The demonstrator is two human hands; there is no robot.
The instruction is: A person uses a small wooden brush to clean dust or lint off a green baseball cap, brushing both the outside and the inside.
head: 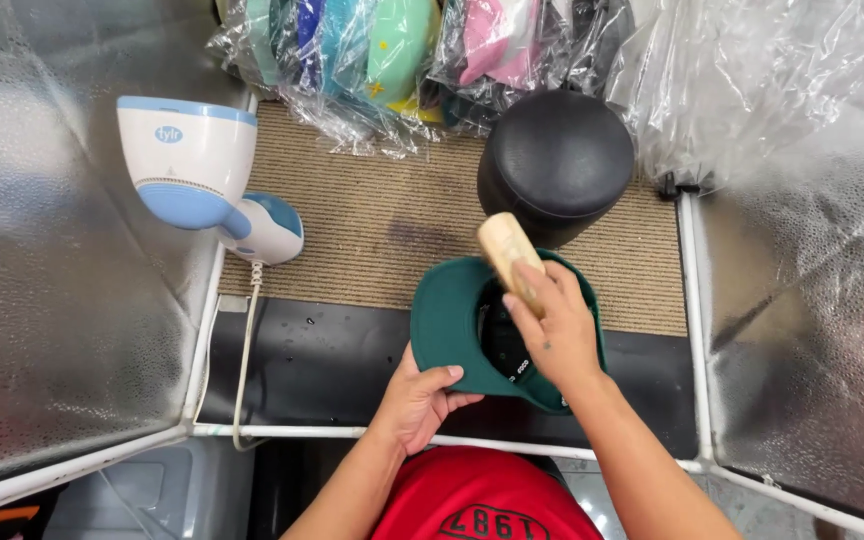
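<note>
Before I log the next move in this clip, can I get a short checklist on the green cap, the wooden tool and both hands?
1. Left hand grips the brim of the green cap: ok.
2. Right hand is closed on the wooden tool: ok.
3. Tool end reaches inside the cap: cannot tell, the hand hides it.
4. Black dome form stands bare, apart from the cap: ok.
5. White and blue steamer rests at the left, untouched: ok.
6. Steamer switched on: cannot tell.
</note>
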